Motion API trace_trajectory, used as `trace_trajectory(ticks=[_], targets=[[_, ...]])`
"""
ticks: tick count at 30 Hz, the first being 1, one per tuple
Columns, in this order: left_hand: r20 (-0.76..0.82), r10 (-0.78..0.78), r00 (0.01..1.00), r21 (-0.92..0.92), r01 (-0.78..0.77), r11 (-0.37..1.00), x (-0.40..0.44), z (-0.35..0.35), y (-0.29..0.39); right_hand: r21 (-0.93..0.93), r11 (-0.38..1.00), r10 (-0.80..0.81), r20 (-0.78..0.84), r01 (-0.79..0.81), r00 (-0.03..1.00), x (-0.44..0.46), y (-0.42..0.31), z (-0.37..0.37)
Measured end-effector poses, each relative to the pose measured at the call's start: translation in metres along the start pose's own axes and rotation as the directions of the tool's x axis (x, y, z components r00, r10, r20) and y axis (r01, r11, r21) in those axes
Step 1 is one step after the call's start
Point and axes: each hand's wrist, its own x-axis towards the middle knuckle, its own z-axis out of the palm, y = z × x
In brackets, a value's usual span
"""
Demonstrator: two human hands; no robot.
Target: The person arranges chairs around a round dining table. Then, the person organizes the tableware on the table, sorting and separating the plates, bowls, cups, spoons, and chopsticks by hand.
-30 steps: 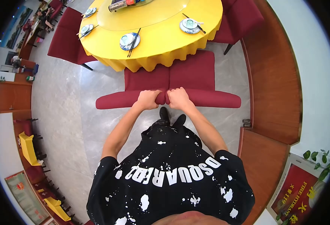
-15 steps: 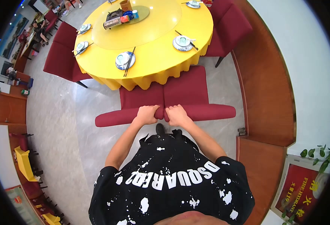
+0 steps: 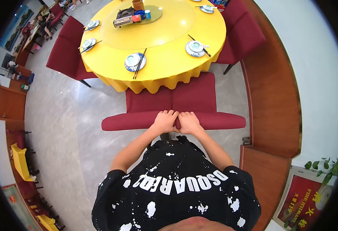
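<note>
Two dark red upholstered chairs stand side by side in front of me, their backrests meeting at a seam. My left hand (image 3: pixel 165 121) is closed over the top of the left chair's backrest (image 3: pixel 128 121), at its inner end. Close beside it, my right hand (image 3: pixel 189 123) grips the inner end of the right chair's backrest (image 3: pixel 224 120). Fingers lie over the top edge of both backs, with the fingertips on the far side partly hidden. Beyond the backrests, the seats (image 3: pixel 194 92) reach the hanging edge of the yellow tablecloth (image 3: pixel 163 69).
The round table carries place settings, such as a plate with chopsticks (image 3: pixel 135 62), and a portable stove (image 3: pixel 126 18). Another red chair (image 3: pixel 69 54) stands left, and one (image 3: pixel 242 34) right. A wooden panel (image 3: pixel 273 92) lines the right wall. Other people sit far left.
My hands have drawn closer together at the seam, the left one sliding right along its backrest. Their fingers now reach further over the top. The whole view has shifted slightly.
</note>
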Motion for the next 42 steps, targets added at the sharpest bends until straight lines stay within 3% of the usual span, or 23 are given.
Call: trace_trajectory(ticks=[2,3,6,7,10,12,15,18,21,32,36,42], targets=[[-0.056,0.018,0.998,-0.015,-0.019,1.000,-0.002,-0.008,0.002,0.025,0.999,0.026,-0.062,-0.024,0.998,-0.004,-0.003,0.002],[-0.065,0.016,0.998,-0.020,-0.018,1.000,-0.003,-0.012,0.003,0.034,0.997,0.072,-0.016,-0.071,0.997,-0.007,-0.008,-0.003],[-0.048,0.035,0.998,-0.016,-0.035,0.999,-0.002,-0.003,-0.002,-0.001,0.998,0.067,-0.274,-0.070,0.959,-0.018,-0.013,0.008],[-0.041,0.036,0.999,-0.031,-0.037,0.999,-0.002,-0.004,-0.002,0.032,0.997,0.080,-0.208,-0.075,0.975,-0.024,-0.011,0.006],[-0.033,0.040,0.999,-0.056,-0.042,0.998,0.000,-0.004,0.000,0.126,0.982,0.173,-0.287,-0.142,0.942,-0.047,0.000,-0.012],[-0.034,0.041,0.999,-0.058,-0.043,0.997,0.001,-0.009,0.001,0.213,0.967,0.224,-0.465,-0.138,0.857,-0.061,0.034,-0.027],[-0.014,0.043,0.999,-0.003,-0.043,0.999,0.005,-0.010,0.001,0.260,0.861,0.502,-0.575,-0.437,0.646,-0.100,0.105,-0.040],[-0.029,0.074,0.997,0.013,-0.073,0.997,0.007,-0.006,0.002,0.324,0.635,0.741,-0.515,-0.701,0.432,-0.131,0.173,-0.034],[-0.027,0.070,0.997,-0.001,-0.070,0.998,0.016,-0.014,0.007,0.384,0.522,0.828,-0.444,-0.762,0.343,-0.139,0.210,-0.018],[-0.039,-0.036,0.999,0.028,0.037,0.999,0.027,-0.011,0.013,0.454,0.600,0.798,-0.396,-0.658,0.454,-0.139,0.220,-0.016],[-0.062,-0.069,0.996,0.017,0.070,0.997,0.013,0.001,0.015,0.488,0.524,0.851,-0.289,-0.698,0.438,-0.135,0.206,-0.032],[-0.122,-0.121,0.985,0.003,0.123,0.992,0.003,0.008,0.012,0.422,0.564,0.825,-0.328,-0.710,0.460,-0.131,0.200,-0.023]])
